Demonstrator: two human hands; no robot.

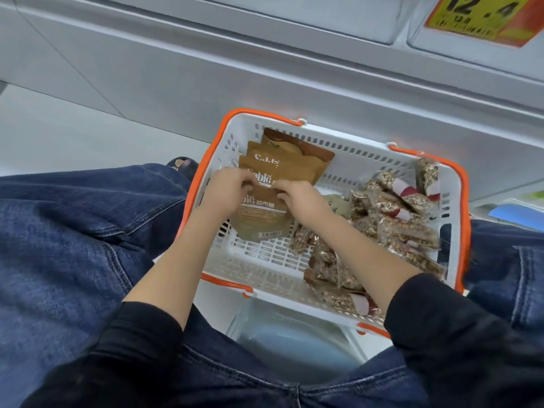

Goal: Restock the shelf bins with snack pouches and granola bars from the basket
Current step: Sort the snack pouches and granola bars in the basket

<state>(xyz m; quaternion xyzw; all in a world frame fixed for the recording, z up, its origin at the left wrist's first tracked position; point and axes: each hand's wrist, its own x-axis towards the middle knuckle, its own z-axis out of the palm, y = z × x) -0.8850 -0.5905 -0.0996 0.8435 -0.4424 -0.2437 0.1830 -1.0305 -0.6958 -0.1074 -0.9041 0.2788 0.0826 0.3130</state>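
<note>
- Gripping the top edge of the front brown snack pouch (262,214): left hand (228,189) and right hand (297,197) pinch it side by side.
- Pouch long axis runs away from the person; stack sits at the white basket (265,275) left side, granola bars (400,219) right.

"Sablé" reads in white across the brown pouches (279,172) in the basket (368,154); up top, the yellow price tag (482,16) shows "12.4", smaller print beneath blurred.

Pouches (266,219) lie left in the basket (265,278), granola bars (394,228) right.
</note>
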